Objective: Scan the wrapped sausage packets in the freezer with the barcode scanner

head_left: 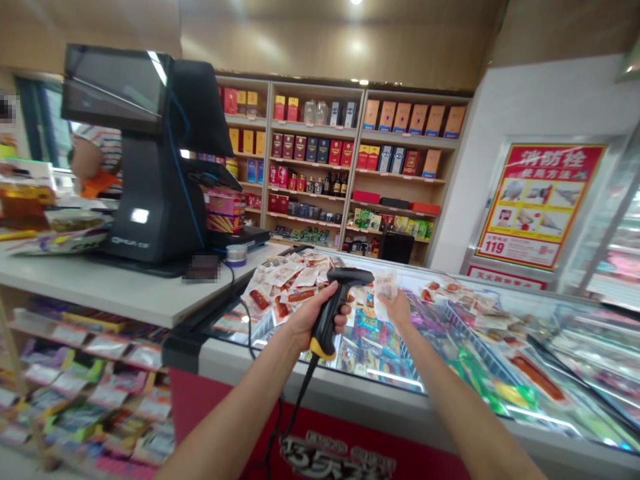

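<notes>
My left hand (311, 317) is wrapped round the handle of a black and yellow barcode scanner (327, 323), whose head points right. Its cord hangs down in front of the freezer. In my right hand (397, 308) is a small, pale snack packet (385, 288) with printing on the side towards me, held up just right of the scanner head. Left of the scanner, a pile of sausage snack packets (285, 277) lies on the glass top of the chest freezer (320, 385).
A checkout machine (150, 193) stands on the white counter (135, 291) at left. More packets (463, 303) lie on the freezer at right. Shelves of boxed goods (313, 150) line the back wall. Behind the screen, a person's striped sleeve (103, 143) shows.
</notes>
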Demonstrator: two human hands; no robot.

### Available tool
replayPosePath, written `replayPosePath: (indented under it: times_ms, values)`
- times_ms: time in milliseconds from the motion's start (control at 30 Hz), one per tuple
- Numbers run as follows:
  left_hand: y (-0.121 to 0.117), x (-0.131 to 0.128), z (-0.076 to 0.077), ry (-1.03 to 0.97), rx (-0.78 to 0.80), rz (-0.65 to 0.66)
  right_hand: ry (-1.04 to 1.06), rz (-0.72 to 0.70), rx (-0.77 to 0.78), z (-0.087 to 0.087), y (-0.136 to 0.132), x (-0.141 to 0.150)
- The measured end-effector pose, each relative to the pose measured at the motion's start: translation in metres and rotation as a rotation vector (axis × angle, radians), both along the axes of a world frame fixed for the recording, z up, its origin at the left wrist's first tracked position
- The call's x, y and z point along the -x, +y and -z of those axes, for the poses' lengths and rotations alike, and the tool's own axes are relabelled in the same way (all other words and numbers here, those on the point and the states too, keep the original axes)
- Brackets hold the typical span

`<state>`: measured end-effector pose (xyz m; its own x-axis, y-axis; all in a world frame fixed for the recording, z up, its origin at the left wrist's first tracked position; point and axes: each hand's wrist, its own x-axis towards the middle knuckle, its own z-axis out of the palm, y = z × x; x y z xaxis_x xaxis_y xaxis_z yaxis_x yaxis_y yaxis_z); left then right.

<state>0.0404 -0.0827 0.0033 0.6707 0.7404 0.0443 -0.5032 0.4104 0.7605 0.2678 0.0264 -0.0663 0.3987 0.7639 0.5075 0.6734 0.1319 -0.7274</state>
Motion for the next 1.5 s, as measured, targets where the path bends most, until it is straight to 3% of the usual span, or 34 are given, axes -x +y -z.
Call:
replayPosePath:
  times_ms: [367,767,1367,1500]
  values:
    - [0.004,-0.007,0.0,-0.002,-0.049,0.034,0.062,-0.006,0.01,0.007,0.01,0.002]
    - [0.017,-0.008,-0.007,-0.046,-0.068,0.166,0.085,-0.02,-0.018,0.016,0.021,-0.003]
    - [0.012,-0.004,-0.016,-0.047,-0.02,0.164,0.135,-0.011,0.004,0.01,0.014,0.002]
    - [0.011,-0.003,-0.017,-0.047,-0.023,0.113,0.137,-0.03,-0.002,0.012,0.015,0.002]
